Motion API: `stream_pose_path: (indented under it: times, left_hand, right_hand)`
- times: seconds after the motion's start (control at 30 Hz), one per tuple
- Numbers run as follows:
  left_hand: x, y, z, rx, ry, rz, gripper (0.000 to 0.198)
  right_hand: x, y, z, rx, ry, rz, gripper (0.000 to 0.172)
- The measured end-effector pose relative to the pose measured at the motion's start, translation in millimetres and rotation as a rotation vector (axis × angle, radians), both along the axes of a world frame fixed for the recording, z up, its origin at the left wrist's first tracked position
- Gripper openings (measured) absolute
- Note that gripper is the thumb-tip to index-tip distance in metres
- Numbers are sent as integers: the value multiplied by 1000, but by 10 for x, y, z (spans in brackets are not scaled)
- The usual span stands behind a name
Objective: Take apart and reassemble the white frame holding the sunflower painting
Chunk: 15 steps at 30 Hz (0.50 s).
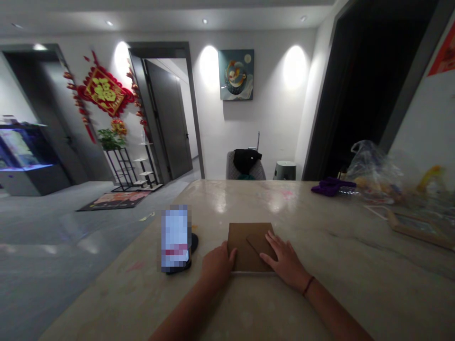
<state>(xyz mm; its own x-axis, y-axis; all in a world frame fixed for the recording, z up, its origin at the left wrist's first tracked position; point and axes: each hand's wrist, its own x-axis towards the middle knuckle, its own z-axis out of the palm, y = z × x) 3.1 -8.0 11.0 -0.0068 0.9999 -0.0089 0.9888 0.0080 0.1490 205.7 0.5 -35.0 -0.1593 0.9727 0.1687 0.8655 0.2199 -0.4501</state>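
Note:
A brown square of paper or card [245, 241] lies flat on the pale table [320, 237] in front of me, one corner folded over into a flap. My right hand [284, 260] rests flat on that folded flap with its fingers stretched out. My left hand [217, 264] sits at the sheet's left edge, fingers curled and thumb touching the edge; what it grips, if anything, is hidden.
A phone on a dark stand [176, 239] is left of the sheet. At the far right lie a purple cloth [330, 186], a clear plastic bag [373, 170] and a framed picture [419, 227]. A chair [246, 166] stands beyond the table.

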Motion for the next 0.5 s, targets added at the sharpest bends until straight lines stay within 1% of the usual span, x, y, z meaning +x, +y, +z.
stream_pose_path:
  times: [0.1, 0.2, 0.37, 0.5]
  left_hand:
    - [-18, 9, -10, 8, -8, -11, 43]
    - [-24, 6, -1, 2, -19, -21, 46]
    - [-9, -29, 42, 2, -39, -6, 53]
    - [0, -58, 56, -1, -85, -20, 61]
  right_hand:
    - [-9, -25, 67, -46, 4, 6, 67]
    - [-12, -30, 87, -59, 1, 11, 70]
    - [-19, -35, 90, -35, -9, 8, 67]
    - [-54, -51, 102, -42, -25, 0, 67]
